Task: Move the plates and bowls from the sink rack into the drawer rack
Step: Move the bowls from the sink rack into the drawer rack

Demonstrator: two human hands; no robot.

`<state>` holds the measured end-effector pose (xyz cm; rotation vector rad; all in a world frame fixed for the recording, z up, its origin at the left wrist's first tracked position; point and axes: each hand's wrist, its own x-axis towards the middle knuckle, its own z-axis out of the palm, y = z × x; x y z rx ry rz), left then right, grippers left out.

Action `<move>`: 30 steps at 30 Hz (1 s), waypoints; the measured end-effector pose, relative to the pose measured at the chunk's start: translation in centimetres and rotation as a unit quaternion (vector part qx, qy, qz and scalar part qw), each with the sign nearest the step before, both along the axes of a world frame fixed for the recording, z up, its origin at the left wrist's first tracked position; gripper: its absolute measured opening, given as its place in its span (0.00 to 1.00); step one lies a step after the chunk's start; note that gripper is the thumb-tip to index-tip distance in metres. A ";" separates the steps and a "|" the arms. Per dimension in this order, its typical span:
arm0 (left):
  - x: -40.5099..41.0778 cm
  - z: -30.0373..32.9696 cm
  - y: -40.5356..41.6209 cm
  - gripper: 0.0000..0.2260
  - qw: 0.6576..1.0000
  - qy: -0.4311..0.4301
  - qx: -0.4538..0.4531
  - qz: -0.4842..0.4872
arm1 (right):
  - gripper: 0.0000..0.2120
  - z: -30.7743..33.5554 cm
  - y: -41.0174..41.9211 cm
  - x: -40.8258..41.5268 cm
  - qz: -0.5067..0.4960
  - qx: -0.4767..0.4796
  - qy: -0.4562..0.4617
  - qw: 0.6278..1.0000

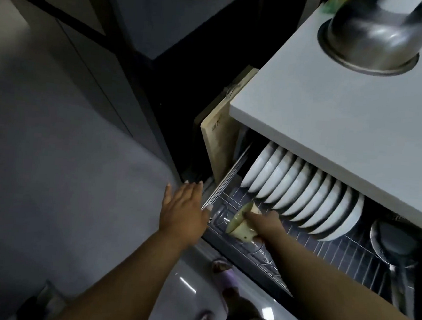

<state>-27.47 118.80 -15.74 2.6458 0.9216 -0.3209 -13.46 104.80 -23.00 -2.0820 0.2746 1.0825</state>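
Note:
The drawer rack [329, 252] stands pulled out under the white counter. A row of several white bowls [300, 192] stands on edge along its back. My right hand [266, 223] grips a small pale green bowl [241, 224], tilted on its side with the mouth facing left, low over the rack's front left corner. My left hand [184, 212] lies flat with fingers spread against the drawer's left edge and holds nothing. The sink rack is out of view.
A steel bowl [371, 38] sits upside down on the white counter [334, 114]. A metal strainer and ladle [397, 245] lie at the rack's right end. A wooden board [219, 137] stands left of the drawer. My slippered feet [221, 271] stand below on the grey floor.

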 end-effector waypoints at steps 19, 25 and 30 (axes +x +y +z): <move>-0.2 -1.4 -0.1 0.28 0.997 -0.026 0.078 -0.012 | 0.35 -5.1 5.5 -1.0 0.116 -0.096 0.011 0.989; 0.0 -0.8 -0.2 0.32 0.996 -0.025 0.086 -0.029 | 0.28 -1.8 3.7 0.6 0.173 -0.077 -0.012 0.982; 0.3 0.3 -0.5 0.29 0.998 0.037 0.050 -0.031 | 0.15 3.8 -0.1 1.7 0.169 -0.004 -0.095 0.981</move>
